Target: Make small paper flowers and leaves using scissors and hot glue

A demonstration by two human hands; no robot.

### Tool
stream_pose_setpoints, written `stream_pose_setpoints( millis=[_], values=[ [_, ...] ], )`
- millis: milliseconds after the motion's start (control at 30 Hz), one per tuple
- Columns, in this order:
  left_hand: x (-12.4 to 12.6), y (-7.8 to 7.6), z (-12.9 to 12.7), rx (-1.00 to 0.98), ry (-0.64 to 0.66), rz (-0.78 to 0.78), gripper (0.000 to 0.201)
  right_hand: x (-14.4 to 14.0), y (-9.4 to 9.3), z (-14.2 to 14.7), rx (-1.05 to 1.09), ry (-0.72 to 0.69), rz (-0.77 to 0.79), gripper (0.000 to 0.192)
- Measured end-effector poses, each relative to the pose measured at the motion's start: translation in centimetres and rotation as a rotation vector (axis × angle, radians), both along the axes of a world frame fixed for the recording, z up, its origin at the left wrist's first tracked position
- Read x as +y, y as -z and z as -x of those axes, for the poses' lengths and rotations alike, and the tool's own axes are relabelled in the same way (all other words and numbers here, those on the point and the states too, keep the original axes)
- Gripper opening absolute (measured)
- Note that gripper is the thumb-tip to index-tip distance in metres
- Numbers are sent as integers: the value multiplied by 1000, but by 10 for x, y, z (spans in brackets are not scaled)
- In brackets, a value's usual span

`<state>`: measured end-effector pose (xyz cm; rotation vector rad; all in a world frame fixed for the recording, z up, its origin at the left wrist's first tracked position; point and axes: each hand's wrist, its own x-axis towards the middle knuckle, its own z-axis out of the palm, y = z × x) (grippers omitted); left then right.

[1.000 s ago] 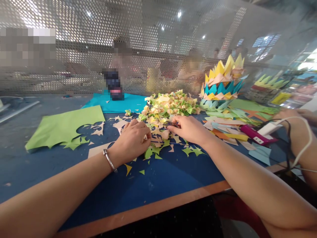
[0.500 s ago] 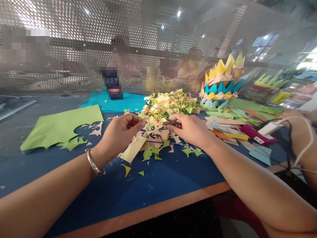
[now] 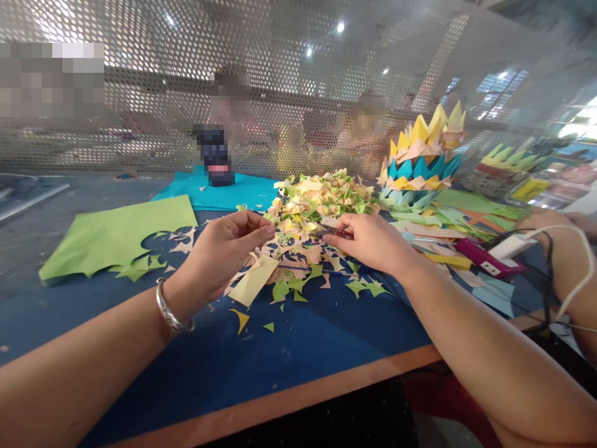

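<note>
Head view of a blue-topped bench (image 3: 298,348) with an orange front edge. The left hand (image 3: 224,252), raised just above the bench top, pinches a pale yellow rectangular slip of paper (image 3: 254,281) between thumb and fingertips; the slip hangs down and toward the viewer from the grip, its lower end over the scattered offcuts. A silver bangle (image 3: 170,311) circles the left wrist. The right hand (image 3: 373,242) rests at the near edge of a heap of small folded green, yellow and peach paper pieces (image 3: 321,196), its fingers closed around a small pair of scissors with dark red handles (image 3: 336,232), of which only a part shows beyond the fingertips. Green and peach star-shaped paper scraps (image 3: 298,283) lie on the bench between and below the two hands. To the left lies a light green paper sheet with star-shaped cut-outs along its edge (image 3: 112,233); behind it, a teal sheet (image 3: 233,190). To the right stand a tiered crown of yellow, peach and teal folded paper points (image 3: 422,155) and, nearer, a pink glue gun with a white cable (image 3: 480,258). Another person's forearm (image 3: 564,261) enters at the far right. A perforated metal screen (image 3: 280,81) backs the bench.
</note>
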<state>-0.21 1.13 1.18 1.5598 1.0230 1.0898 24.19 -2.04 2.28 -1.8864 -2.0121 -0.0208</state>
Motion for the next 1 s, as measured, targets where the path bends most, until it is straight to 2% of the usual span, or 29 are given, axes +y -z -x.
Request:
stream_pose_setpoints(
  millis=[133,267,433,533,700,833,900,1000],
  values=[
    [0,2,-1,-58,43,54,23,-1,3,1,-40,-41,10,36],
    [0,1,-1,-61,45,59,24,-7,-1,8,69,-102,65,34],
    [-2,-1,-2,-53,61,66,24,-16,-2,24,69,-287,264,31],
    [-3,-1,-2,-56,58,55,23,-22,2,31,28,-401,297,25],
    [-2,1,-3,-63,47,62,21,-29,7,37,25,-540,270,30],
    [0,3,-3,-78,50,74,22,-31,7,36,41,-593,259,37],
    [0,4,-4,-93,60,85,22,-30,7,35,56,-592,211,36],
    [0,5,-4,-130,96,129,20,-29,10,34,111,-606,61,28]
  ],
)
